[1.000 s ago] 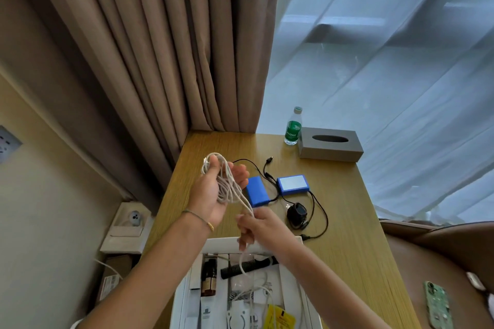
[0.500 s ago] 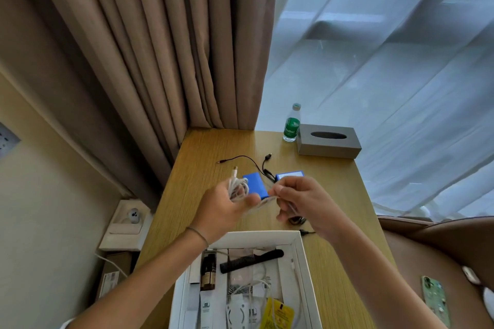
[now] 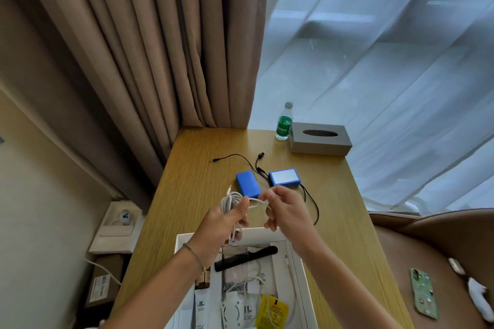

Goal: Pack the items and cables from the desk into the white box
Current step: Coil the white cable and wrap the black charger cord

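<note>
A wooden desk stands against a brown curtain. At its near edge lies the open white box, with a black comb and packets inside. A grey tissue box and a bottle stand at the far end. Two blue packs lie mid-desk, black leads trailing beside them. Above the box's far rim, the left hand is closed around a coiled white cable. The right hand pinches the cable's loose end between its fingertips.
</note>
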